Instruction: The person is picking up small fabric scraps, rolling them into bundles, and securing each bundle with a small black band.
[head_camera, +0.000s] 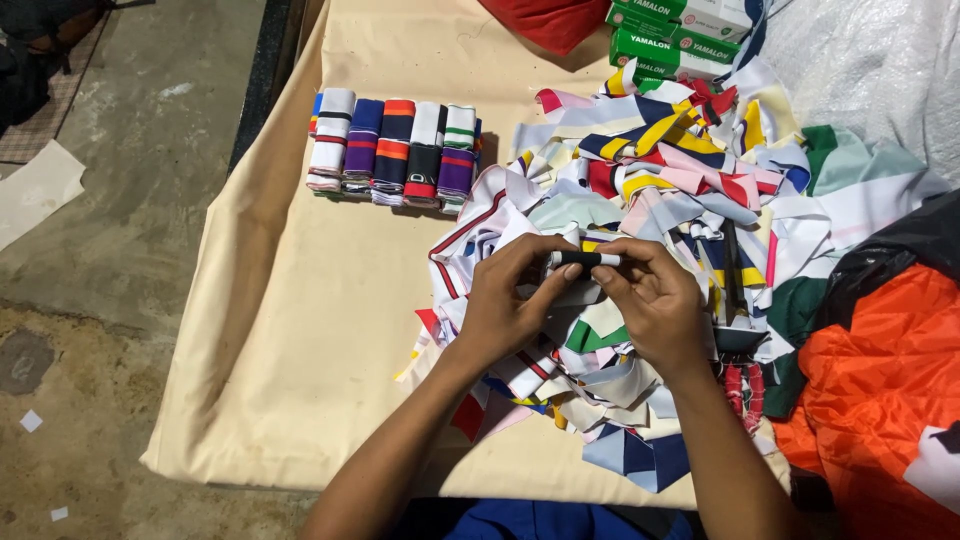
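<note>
My left hand (508, 300) and my right hand (652, 305) meet over a heap of loose striped fabric strips (660, 190). Together they pinch a small rolled strip (584, 259), black with white ends, held level between thumbs and fingertips. The heap of strips, in many colours, spreads under and beyond both hands. To the far left a neat row of folded striped strips (395, 150) lies on the cream cloth (310, 320) that covers the table.
Green and white boxes (670, 40) stand at the far edge beside a red cloth (550, 20). An orange and black plastic sheet (880, 390) lies at the right. Bare concrete floor (110, 260) runs along the table's left side.
</note>
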